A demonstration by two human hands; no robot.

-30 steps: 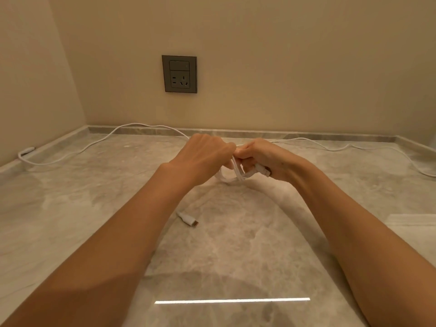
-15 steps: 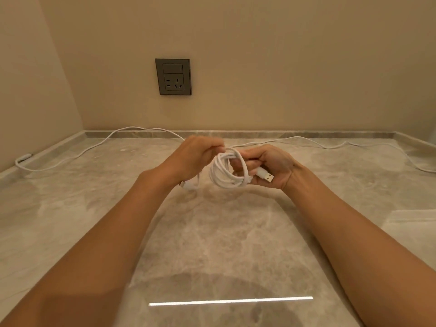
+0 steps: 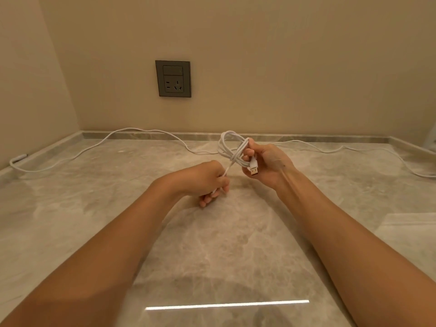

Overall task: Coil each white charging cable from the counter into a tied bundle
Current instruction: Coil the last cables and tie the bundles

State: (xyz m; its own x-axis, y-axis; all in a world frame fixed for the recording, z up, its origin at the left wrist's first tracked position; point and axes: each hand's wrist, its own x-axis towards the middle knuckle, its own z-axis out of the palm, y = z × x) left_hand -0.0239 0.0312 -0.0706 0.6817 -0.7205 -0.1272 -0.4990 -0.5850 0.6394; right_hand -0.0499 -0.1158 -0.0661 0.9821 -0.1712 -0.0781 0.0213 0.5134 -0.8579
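Note:
My right hand (image 3: 264, 161) holds a coiled white charging cable (image 3: 230, 147) above the marble counter (image 3: 212, 244). The coil's loops stand up over my fingers, and its USB plug (image 3: 254, 169) hangs down at my palm. A free end of that cable runs down and to the left into my left hand (image 3: 205, 180), which grips it taut, lower than the coil. A second white cable (image 3: 94, 147) lies loose along the back of the counter, from the left wall across to the far right edge.
A grey wall socket (image 3: 173, 78) sits on the back wall. A low marble upstand (image 3: 306, 138) borders the counter at the back and left. A bright strip of reflected light (image 3: 226, 304) lies near the front.
My hands have drawn apart. The left hand has pulled the cable's free end down and to the left, and the right hand has lifted the coil, now cinched at its middle.

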